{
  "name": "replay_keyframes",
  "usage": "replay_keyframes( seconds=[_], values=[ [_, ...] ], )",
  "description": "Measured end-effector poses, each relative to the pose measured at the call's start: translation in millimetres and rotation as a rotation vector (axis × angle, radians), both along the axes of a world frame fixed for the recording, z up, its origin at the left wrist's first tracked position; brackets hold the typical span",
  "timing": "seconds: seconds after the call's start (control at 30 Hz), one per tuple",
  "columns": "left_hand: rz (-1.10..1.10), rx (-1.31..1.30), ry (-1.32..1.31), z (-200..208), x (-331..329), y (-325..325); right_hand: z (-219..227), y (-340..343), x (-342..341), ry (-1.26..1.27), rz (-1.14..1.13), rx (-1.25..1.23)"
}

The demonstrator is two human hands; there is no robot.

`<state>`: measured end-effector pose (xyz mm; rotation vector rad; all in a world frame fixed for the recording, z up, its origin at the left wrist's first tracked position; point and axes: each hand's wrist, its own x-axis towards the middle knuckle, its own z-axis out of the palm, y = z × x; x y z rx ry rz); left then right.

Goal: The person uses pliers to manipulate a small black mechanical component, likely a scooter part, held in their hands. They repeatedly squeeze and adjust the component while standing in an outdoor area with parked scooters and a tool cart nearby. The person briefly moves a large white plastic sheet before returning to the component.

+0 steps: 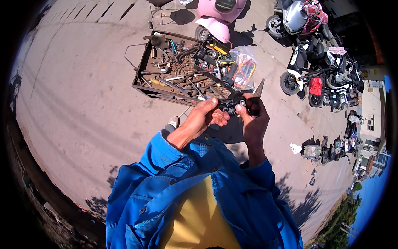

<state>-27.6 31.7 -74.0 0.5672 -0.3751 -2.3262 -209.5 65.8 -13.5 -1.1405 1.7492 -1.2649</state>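
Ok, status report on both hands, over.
Left hand and right hand both gripping small black part. Tool tray beyond on ground. Nothing in the way.

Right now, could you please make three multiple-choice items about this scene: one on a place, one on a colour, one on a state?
1. Where is the open toolbox?
A. On the ground in front of the person
B. On the seat of a scooter
C. In the person's left hand

2. What colour is the scooter just beyond the toolbox?
A. Green
B. Pink
C. Yellow

3. How is the small black part held?
A. It lies alone on the ground
B. By the right hand only
C. Between both hands

Answers:
1 A, the toolbox sits on the paved ground, full of tools.
2 B, its body panels are pink.
3 C, the left hand and the right hand both grip the part in the air.
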Motion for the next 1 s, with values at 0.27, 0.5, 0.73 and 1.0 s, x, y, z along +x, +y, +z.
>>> replay_keyframes(
  seconds=[0.27, 0.5, 0.73, 1.0],
  values=[
    [0.022, -0.110, 0.081, -15.0, 5.4, 0.5, -12.3, -6.9, 7.2, -0.209, -0.027, -0.073],
    [0.036, -0.205, -0.137, -22.2, 5.4, -1.9, -16.2, -11.8, 12.7, -0.241, -0.017, -0.047],
    [0.062, -0.171, -0.164, -20.8, 6.5, -4.2, -18.4, -13.6, 14.4, -0.245, -0.019, -0.046],
    [0.078, -0.208, -0.132, -27.8, 7.9, -5.3, -12.2, -12.7, 15.7, -0.160, -0.017, 0.008]
  ],
)
